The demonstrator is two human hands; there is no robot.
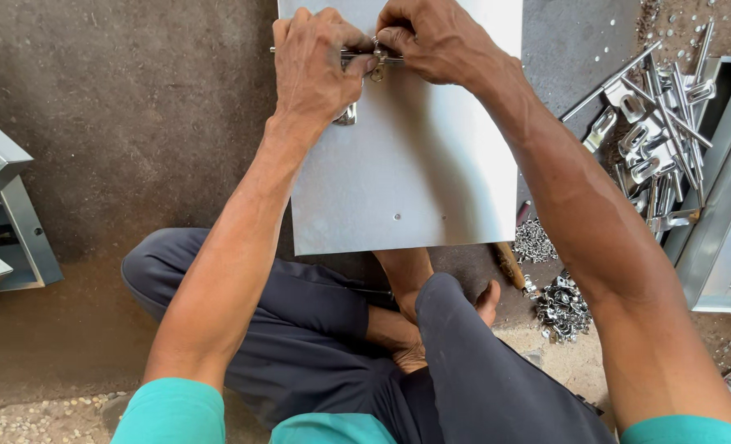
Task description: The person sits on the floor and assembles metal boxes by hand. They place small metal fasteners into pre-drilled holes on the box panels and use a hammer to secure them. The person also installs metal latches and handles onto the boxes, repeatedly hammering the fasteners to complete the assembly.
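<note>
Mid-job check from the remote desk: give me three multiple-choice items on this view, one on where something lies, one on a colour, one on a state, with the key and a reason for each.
1. Where is the pile of long shiny rods and brackets?
A. right of the sheet
B. left of the sheet
C. on the person's lap

2. What colour are the person's sleeves?
A. red
B. teal
C. white

3. How are the hands placed?
A. both resting on the knees
B. one raised in the air
C. both pinching a small fitting at the sheet's far edge

Key:
1 A: the rods and brackets lie right of the metal sheet.
2 B: the sleeves are teal.
3 C: the left hand and right hand meet on the small metal fitting.
</note>
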